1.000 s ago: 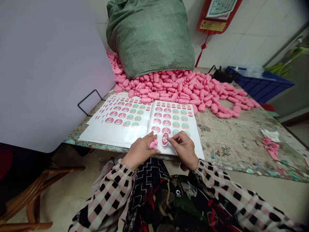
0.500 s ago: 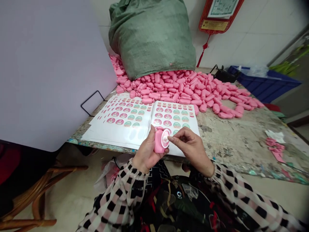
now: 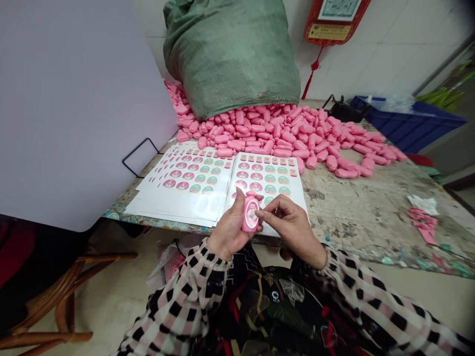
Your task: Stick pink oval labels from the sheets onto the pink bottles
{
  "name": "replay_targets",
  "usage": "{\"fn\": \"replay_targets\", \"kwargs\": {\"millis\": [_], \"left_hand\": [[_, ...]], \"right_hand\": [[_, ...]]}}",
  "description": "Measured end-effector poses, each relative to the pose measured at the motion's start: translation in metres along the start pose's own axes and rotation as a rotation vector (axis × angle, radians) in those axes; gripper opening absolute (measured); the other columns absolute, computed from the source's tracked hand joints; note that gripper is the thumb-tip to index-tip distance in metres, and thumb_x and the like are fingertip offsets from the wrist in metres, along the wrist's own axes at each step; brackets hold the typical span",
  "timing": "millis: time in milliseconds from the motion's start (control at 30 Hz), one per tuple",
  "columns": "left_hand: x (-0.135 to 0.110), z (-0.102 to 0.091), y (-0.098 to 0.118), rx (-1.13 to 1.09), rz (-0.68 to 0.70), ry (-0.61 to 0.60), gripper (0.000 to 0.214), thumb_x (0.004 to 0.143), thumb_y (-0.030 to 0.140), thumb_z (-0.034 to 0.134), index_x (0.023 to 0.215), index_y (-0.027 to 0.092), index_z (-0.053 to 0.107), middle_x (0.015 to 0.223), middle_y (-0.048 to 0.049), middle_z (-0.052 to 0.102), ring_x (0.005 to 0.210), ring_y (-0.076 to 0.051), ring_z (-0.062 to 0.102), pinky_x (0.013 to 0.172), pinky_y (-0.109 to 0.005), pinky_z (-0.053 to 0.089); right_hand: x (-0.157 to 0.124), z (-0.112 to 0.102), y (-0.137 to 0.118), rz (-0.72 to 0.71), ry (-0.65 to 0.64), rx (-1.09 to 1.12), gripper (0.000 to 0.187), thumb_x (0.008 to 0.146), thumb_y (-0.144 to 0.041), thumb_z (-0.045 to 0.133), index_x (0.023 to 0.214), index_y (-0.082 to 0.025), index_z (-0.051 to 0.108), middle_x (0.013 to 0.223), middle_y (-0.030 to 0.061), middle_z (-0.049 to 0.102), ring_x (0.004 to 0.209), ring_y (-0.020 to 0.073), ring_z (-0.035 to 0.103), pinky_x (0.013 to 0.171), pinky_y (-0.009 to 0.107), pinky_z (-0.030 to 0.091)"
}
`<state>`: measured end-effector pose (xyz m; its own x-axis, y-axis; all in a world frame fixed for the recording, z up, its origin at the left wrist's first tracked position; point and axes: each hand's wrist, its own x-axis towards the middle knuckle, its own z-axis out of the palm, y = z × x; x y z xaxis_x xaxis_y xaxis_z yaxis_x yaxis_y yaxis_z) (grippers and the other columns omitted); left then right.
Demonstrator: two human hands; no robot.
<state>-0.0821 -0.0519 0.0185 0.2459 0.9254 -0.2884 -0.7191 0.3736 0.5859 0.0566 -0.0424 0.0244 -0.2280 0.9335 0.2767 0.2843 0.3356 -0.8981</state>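
Smooth pink plastic bottle [image 3: 251, 214], glossy paper label sheets [image 3: 178, 205], rough woven sack [image 3: 230, 59].

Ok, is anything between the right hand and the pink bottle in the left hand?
No, nothing visible stands between them. The right hand has its fingertips at the oval label on the pink plastic bottle, which the left hand holds over the sticker sheet.

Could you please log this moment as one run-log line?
left hand: holds pink bottle | right hand: fingers on label | beside: sticker sheets
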Motion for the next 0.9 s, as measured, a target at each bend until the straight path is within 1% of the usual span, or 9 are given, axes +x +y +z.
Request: {"fn": "replay_targets", "kwargs": {"millis": [233, 367, 467, 567, 633, 700, 800, 833, 900], "left_hand": [[0.001, 0.001, -0.001, 0.033, -0.021, -0.008, 0.052, 0.076, 0.063, 0.046, 0.096, 0.017, 0.058, 0.079, -0.0019, 0.054, 0.058, -0.008, 0.052, 0.047, -0.018, 0.044], [-0.002, 0.001, 0.001, 0.115, -0.029, -0.003, 0.062, 0.075, 0.069, 0.037, 0.104, 0.018, 0.058, 0.075, -0.0031, 0.057, 0.056, -0.009, 0.055, 0.049, -0.021, 0.047], [-0.003, 0.001, 0.000, 0.202, -0.038, 0.037, 0.068, 0.074, 0.073, 0.033, 0.110, 0.020, 0.056, 0.078, -0.0054, 0.060, 0.058, -0.013, 0.058, 0.050, -0.025, 0.049], [-0.005, -0.001, -0.002, 0.265, 0.008, 0.102, 0.068, 0.074, 0.072, 0.034, 0.112, 0.020, 0.055, 0.086, -0.0080, 0.062, 0.065, -0.016, 0.062, 0.049, -0.024, 0.049], [-0.008, -0.001, -0.003, 0.313, 0.041, 0.136, 0.069, 0.074, 0.072, 0.034, 0.113, 0.020, 0.054, 0.087, -0.0082, 0.062, 0.066, -0.017, 0.062, 0.048, -0.024, 0.049], [-0.012, -0.003, -0.001, 0.375, 0.050, 0.127, 0.063, 0.075, 0.069, 0.039, 0.114, 0.021, 0.052, 0.085, -0.0063, 0.061, 0.064, -0.016, 0.062, 0.049, -0.025, 0.050], [-0.018, -0.006, 0.002, 0.456, 0.020, 0.048, 0.051, 0.075, 0.053, 0.057, 0.115, 0.024, 0.047, 0.080, -0.0014, 0.058, 0.060, -0.013, 0.061, 0.050, -0.024, 0.050], [-0.019, -0.007, 0.003, 0.465, 0.023, 0.026, 0.049, 0.074, 0.049, 0.061, 0.114, 0.024, 0.046, 0.078, -0.0001, 0.057, 0.059, -0.012, 0.060, 0.048, -0.023, 0.048], [-0.020, -0.009, 0.001, 0.451, 0.059, 0.008, 0.043, 0.075, 0.044, 0.061, 0.109, 0.022, 0.047, 0.075, 0.0017, 0.054, 0.055, -0.010, 0.057, 0.044, -0.019, 0.043]], "right_hand": [[0.000, 0.002, 0.003, 0.030, -0.001, -0.004, 0.024, 0.075, -0.040, 0.064, 0.066, -0.019, 0.058, 0.067, -0.0018, 0.056, 0.059, 0.0104, 0.048, 0.056, 0.024, 0.038], [-0.002, 0.001, 0.004, 0.051, -0.023, 0.011, 0.023, 0.076, -0.040, 0.063, 0.067, -0.019, 0.057, 0.067, -0.0016, 0.056, 0.058, 0.0103, 0.049, 0.056, 0.024, 0.039], [-0.004, 0.003, 0.007, 0.049, -0.028, -0.048, 0.024, 0.076, -0.041, 0.063, 0.067, -0.020, 0.058, 0.069, -0.0009, 0.056, 0.059, 0.0108, 0.049, 0.057, 0.025, 0.039], [-0.007, 0.006, 0.011, 0.034, -0.026, -0.109, 0.025, 0.076, -0.044, 0.063, 0.068, -0.021, 0.059, 0.070, -0.0009, 0.056, 0.061, 0.0112, 0.049, 0.056, 0.025, 0.039], [-0.007, 0.007, 0.013, 0.026, -0.029, -0.137, 0.025, 0.076, -0.044, 0.062, 0.069, -0.021, 0.058, 0.070, -0.0009, 0.057, 0.062, 0.0116, 0.050, 0.057, 0.025, 0.039], [-0.007, 0.007, 0.014, 0.018, -0.033, -0.166, 0.024, 0.078, -0.044, 0.060, 0.069, -0.021, 0.058, 0.071, -0.0008, 0.057, 0.063, 0.0120, 0.050, 0.058, 0.025, 0.039], [-0.006, 0.003, 0.013, -0.026, -0.079, -0.256, 0.022, 0.081, -0.043, 0.056, 0.074, -0.022, 0.059, 0.073, -0.0006, 0.058, 0.066, 0.0124, 0.052, 0.059, 0.025, 0.039], [-0.006, 0.001, 0.011, -0.058, -0.107, -0.317, 0.022, 0.084, -0.042, 0.054, 0.077, -0.022, 0.060, 0.075, -0.0002, 0.058, 0.068, 0.0127, 0.052, 0.061, 0.025, 0.039], [-0.007, -0.001, 0.008, -0.144, -0.154, -0.500, 0.022, 0.088, -0.039, 0.048, 0.083, -0.023, 0.061, 0.077, 0.0015, 0.059, 0.072, 0.0142, 0.053, 0.064, 0.026, 0.038]]}}
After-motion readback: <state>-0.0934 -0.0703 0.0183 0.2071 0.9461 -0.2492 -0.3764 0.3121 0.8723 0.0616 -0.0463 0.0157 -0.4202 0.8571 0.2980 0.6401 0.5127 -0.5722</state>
